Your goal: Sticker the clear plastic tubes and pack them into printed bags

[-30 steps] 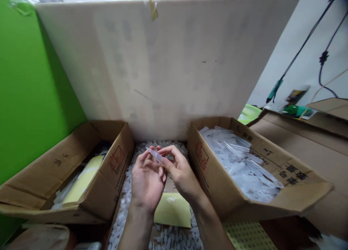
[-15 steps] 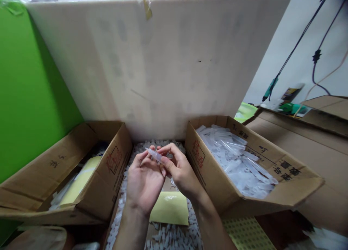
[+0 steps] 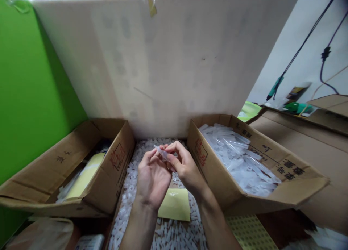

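Observation:
A small translucent plastic tube with a pointed tip (image 3: 161, 151) is held slantwise between my two hands, its tip toward the upper left. My right hand (image 3: 187, 166) pinches its lower right end between thumb and fingers. Palm up, my left hand (image 3: 154, 174) has its thumb beside the tip and its fingers curled behind the tube, partly hidden. Below the hands lies a yellow paper sheet (image 3: 175, 210) on a layer of many small white plastic caps or nozzles (image 3: 165, 235).
An open cardboard box (image 3: 108, 184) with yellow paper inside stands at left. Another cardboard box (image 3: 212, 177) at right holds clear plastic tubes (image 3: 239, 155). A pale board (image 3: 168, 61) rises behind, beside a green panel (image 3: 32, 83). A dotted yellow sheet (image 3: 250, 232) lies lower right.
The view has shifted slightly, so both hands and the tube appear a little further right. My grip on the tube looks much the same.

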{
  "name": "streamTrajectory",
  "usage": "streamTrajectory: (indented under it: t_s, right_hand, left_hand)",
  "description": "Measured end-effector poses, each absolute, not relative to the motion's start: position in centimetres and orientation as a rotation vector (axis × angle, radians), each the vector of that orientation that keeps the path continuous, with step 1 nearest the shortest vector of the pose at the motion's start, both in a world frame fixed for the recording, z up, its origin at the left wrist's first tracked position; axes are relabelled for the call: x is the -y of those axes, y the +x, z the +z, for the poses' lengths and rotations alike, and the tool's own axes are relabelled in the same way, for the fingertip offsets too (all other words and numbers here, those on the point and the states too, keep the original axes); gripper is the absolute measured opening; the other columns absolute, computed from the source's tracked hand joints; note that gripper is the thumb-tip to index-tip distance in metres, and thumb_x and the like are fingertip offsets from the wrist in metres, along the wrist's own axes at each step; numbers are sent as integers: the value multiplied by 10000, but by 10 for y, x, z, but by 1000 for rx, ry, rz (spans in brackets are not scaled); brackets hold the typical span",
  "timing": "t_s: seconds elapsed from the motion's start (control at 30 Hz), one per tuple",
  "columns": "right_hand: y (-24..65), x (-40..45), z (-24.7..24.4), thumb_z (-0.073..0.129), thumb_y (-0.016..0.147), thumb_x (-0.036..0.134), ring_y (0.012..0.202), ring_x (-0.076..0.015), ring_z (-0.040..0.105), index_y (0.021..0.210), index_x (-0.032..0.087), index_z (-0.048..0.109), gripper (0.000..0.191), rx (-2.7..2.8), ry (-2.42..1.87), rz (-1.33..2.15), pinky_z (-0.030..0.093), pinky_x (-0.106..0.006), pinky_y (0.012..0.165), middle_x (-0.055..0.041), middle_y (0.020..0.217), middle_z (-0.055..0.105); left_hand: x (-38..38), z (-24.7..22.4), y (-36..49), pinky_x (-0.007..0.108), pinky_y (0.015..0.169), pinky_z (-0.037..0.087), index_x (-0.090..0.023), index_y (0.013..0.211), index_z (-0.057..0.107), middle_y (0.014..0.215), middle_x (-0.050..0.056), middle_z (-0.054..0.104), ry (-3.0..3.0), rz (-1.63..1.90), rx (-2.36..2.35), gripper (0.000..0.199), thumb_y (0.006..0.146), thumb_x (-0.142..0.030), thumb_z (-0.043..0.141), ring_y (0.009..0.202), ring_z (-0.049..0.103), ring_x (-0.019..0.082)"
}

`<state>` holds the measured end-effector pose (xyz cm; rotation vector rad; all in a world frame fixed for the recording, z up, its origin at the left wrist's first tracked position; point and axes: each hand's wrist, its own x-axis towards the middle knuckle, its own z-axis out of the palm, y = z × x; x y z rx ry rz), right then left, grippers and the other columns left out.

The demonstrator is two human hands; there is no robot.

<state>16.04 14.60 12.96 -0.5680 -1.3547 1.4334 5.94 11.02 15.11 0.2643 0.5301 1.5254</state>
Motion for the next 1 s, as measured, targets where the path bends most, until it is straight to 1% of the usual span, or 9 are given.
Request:
streamTrajectory:
  t_s: [0.1, 0.2, 0.3, 0.47, 0.53, 0.6, 0.7, 0.8, 1.0]
  right_hand:
    - [160, -147, 128, 738, 877, 476, 828, -177, 610, 863, 221, 547, 319, 1359, -565, 1429, 464, -268, 644, -28, 982, 627]
    - [159, -147, 127, 739, 879, 473, 1001, -232, 634, 848, 226, 547, 315, 1375, -592, 1392, 511, -312, 767, -33, 958, 640]
    - [158, -145, 129, 735, 886, 471, 1036, -239, 638, 851, 224, 547, 313, 1405, -613, 1348, 513, -331, 835, -34, 955, 645]
    - [156, -141, 132, 715, 915, 440, 965, -199, 637, 863, 217, 544, 286, 1417, -590, 1320, 506, -305, 822, -30, 978, 639]
    - [155, -141, 131, 707, 921, 437, 852, -165, 629, 879, 217, 541, 278, 1398, -580, 1344, 503, -278, 734, -30, 1013, 635]
    - [155, -142, 131, 684, 935, 443, 672, -119, 589, 932, 222, 548, 260, 1409, -554, 1409, 473, -260, 602, -31, 1057, 631]
    - [157, -144, 130, 644, 950, 447, 500, -79, 485, 1075, 233, 594, 253, 1471, -510, 1471, 399, -255, 478, -26, 1031, 628]
    - [161, -146, 132, 627, 952, 427, 506, -92, 424, 1127, 231, 661, 265, 1471, -543, 1433, 338, -249, 468, -2, 860, 609]
    - [166, -149, 135, 739, 886, 430, 590, -126, 490, 952, 201, 754, 239, 1512, -664, 1313, 378, -256, 549, 9, 709, 616]
  left_hand:
    - [-110, 151, 61, 203, 811, 556, -180, 786, 665, 846, 34, 679, 253, 1537, -529, 130, 848, -249, 575, 831, 662, 116]
    - [-111, 150, 64, 256, 846, 561, -180, 778, 648, 832, 40, 669, 278, 1576, -549, 104, 830, -240, 582, 825, 661, 140]
    - [-110, 150, 67, 289, 893, 557, -178, 772, 641, 819, 42, 661, 252, 1592, -540, 102, 824, -234, 574, 825, 662, 151]
    - [-109, 154, 65, 253, 878, 556, -162, 767, 650, 823, 35, 665, 170, 1583, -475, 144, 855, -221, 552, 830, 668, 132]
    - [-109, 154, 61, 228, 793, 561, -144, 793, 669, 840, 37, 671, 176, 1577, -477, 131, 855, -216, 579, 805, 667, 124]
    - [-110, 152, 55, 213, 684, 546, -140, 860, 688, 853, 28, 672, 270, 1577, -537, 98, 832, -219, 637, 755, 654, 119]
    - [-112, 144, 45, 209, 680, 529, -181, 976, 694, 902, 8, 673, 484, 1632, -663, 193, 793, -231, 730, 772, 642, 120]
    - [-115, 135, 36, 218, 783, 523, -203, 1006, 704, 992, 11, 680, 732, 1709, -824, 246, 792, -290, 788, 886, 640, 129]
    - [-116, 129, 17, 243, 848, 521, -205, 883, 761, 1009, 17, 639, 1343, 1715, -1107, 148, 796, -310, 818, 959, 638, 154]
